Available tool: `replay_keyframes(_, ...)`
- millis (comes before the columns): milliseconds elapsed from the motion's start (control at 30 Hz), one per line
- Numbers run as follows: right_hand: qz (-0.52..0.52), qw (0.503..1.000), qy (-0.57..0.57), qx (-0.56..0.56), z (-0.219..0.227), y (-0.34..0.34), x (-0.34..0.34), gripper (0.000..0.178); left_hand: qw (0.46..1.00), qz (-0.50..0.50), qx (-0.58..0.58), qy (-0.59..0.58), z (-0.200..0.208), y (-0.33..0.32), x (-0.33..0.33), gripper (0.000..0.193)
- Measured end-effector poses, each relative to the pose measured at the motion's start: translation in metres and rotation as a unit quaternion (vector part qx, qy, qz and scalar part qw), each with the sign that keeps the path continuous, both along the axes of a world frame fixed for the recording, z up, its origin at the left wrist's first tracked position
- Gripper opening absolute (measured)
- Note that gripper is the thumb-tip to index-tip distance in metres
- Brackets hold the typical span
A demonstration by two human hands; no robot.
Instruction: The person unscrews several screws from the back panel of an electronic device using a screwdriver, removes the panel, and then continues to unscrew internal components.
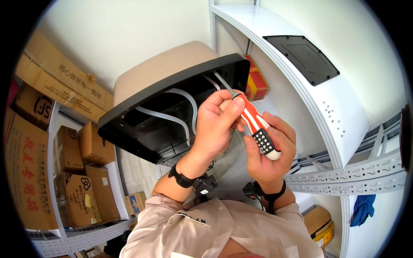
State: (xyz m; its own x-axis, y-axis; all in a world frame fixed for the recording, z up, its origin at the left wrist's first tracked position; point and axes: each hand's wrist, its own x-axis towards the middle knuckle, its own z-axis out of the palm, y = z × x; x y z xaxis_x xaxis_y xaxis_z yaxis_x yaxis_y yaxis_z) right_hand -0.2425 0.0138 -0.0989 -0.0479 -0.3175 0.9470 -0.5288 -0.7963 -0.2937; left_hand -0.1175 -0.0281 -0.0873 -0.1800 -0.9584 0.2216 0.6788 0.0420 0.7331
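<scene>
- Overhead, the right hand point(271, 150) grips a red screwdriver point(257, 127) by its handle.
- Its tip is hidden inside the black appliance point(172, 103).
- Meanwhile the left hand point(219, 122) pinches the shaft.

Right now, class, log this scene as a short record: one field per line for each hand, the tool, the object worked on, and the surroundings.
Left hand: left hand pinches the top of the screwdriver's handle, near the shaft.
Right hand: right hand grips the handle's lower end.
Tool: screwdriver, red and white handle with black dotted grip, metal shaft pointing into the appliance.
Object: beige appliance with open black underside; pale tubes inside.
Surroundings: cardboard boxes on the left; white metal shelving on the right; blue cloth.
</scene>
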Motion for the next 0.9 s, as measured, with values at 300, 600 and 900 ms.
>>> replay_keyframes(300, 0.005, 1.0, -0.004, 0.0, 0.0, -0.0001, 0.0028, 0.047, 1.0, -0.01, -0.008, -0.018, -0.0008, -0.0018, 0.0076, 0.026)
replay_keyframes(600, 0.0, 1.0, -0.011, 0.006, -0.0013, 0.0032, 0.0027, 0.047, 0.999, -0.016, -0.015, -0.029, -0.002, -0.0019, 0.0083, 0.025)
replay_keyframes(900, 0.006, 1.0, -0.025, 0.008, 0.0, 0.002, 0.0041, 0.047, 0.999, -0.015, -0.026, -0.024, -0.0038, -0.0056, 0.0081, 0.026)
